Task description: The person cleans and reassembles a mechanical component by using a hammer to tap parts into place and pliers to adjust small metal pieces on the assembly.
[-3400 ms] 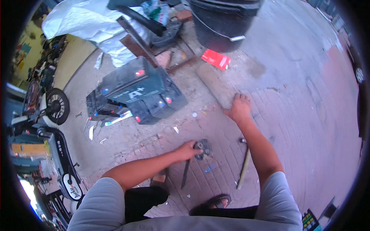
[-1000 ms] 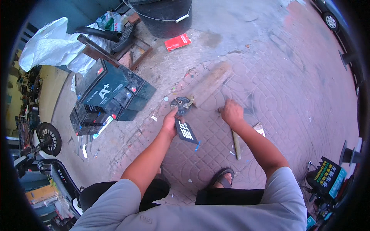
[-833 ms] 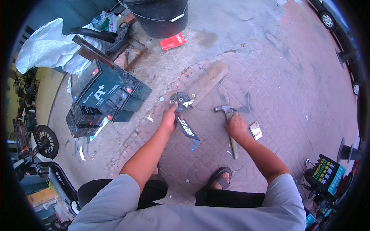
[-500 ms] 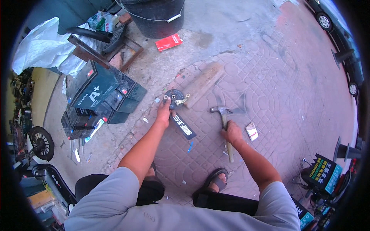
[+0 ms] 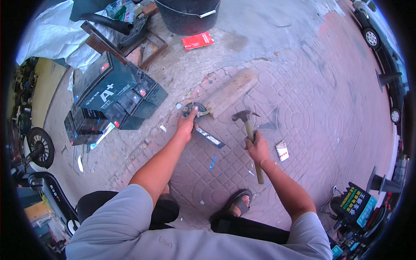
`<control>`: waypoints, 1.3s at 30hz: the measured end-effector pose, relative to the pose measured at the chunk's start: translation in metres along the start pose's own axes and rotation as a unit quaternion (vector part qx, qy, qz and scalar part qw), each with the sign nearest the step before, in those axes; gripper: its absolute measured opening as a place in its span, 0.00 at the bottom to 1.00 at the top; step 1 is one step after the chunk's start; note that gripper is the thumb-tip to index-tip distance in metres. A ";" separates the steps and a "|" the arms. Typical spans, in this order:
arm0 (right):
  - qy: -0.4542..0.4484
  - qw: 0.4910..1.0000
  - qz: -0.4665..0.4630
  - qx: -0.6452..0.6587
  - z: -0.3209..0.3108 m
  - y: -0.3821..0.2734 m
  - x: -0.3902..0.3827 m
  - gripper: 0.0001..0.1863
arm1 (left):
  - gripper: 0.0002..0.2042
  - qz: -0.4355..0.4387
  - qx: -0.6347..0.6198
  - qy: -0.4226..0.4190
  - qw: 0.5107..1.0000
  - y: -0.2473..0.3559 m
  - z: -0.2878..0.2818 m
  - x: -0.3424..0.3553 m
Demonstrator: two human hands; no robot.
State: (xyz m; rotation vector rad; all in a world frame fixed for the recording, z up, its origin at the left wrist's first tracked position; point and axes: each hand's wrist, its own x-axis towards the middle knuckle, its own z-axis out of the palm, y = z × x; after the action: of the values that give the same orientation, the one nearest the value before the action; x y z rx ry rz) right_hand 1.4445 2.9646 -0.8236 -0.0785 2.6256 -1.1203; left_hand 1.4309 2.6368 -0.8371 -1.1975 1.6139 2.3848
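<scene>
A: Near the lower middle of the frame, the right hand [image 5: 258,147] is wrapped tight around the wooden handle of the claw hammer with a dark steel head [image 5: 248,138]. How should the blow be done well?

B: I think the hammer should fall straight, not sideways, with a short swing. The grip is at the middle of the handle, so control is good but force is less.

A: And which way does the hammer point?

B: Its long axis runs almost up and down the frame, with the head toward the top, raised above the paving.

A: Farther up, at the centre?

B: The left hand [image 5: 187,125] presses with closed fingers on the round dark metal part with a long black arm [image 5: 200,121]. The arm's long axis goes toward the lower right. The round end lies just beside the pale wooden block [image 5: 229,92]. The fingers should stay away from the striking place.
</scene>
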 end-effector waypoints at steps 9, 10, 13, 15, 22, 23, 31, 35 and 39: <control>-0.033 0.987 -0.153 -0.031 -0.002 -0.106 0.006 0.18 | 0.21 0.007 0.037 -0.001 0.999 -0.013 -0.005 0.010; -0.023 0.986 -0.162 -0.038 0.003 -0.112 0.006 0.19 | 0.20 -0.001 0.051 0.005 0.999 -0.013 -0.007 0.009; 0.002 0.968 -0.246 -0.045 0.007 -0.125 0.007 0.18 | 0.18 0.017 0.040 -0.031 0.999 -0.014 -0.012 0.012; 0.008 0.957 -0.283 -0.061 0.013 -0.132 0.012 0.19 | 0.17 0.020 0.046 -0.027 0.998 -0.015 -0.020 0.018; -0.031 0.963 -0.229 -0.141 0.008 -0.134 0.029 0.15 | 0.18 0.030 0.055 -0.042 0.997 -0.011 -0.016 0.017; -0.019 0.963 -0.234 -0.133 0.004 -0.142 0.026 0.16 | 0.18 0.036 0.053 -0.038 0.997 -0.013 -0.016 0.017; -0.069 0.954 -0.195 -0.219 0.009 -0.134 0.032 0.12 | 0.17 0.022 0.073 -0.056 0.996 -0.008 -0.013 0.016; -0.004 0.957 -0.231 -0.174 -0.009 -0.165 0.027 0.11 | 0.17 0.038 0.092 -0.044 0.994 -0.002 -0.018 0.018; 0.004 0.955 -0.254 -0.154 -0.006 -0.163 0.023 0.11 | 0.17 0.041 0.089 -0.049 0.994 -0.008 -0.019 0.021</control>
State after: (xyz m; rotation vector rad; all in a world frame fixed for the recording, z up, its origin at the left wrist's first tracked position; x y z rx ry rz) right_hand 1.4110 2.8519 -0.7084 -0.8551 2.8460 -0.8220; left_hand 1.4308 2.6172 -0.8591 -0.9877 1.8312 2.2483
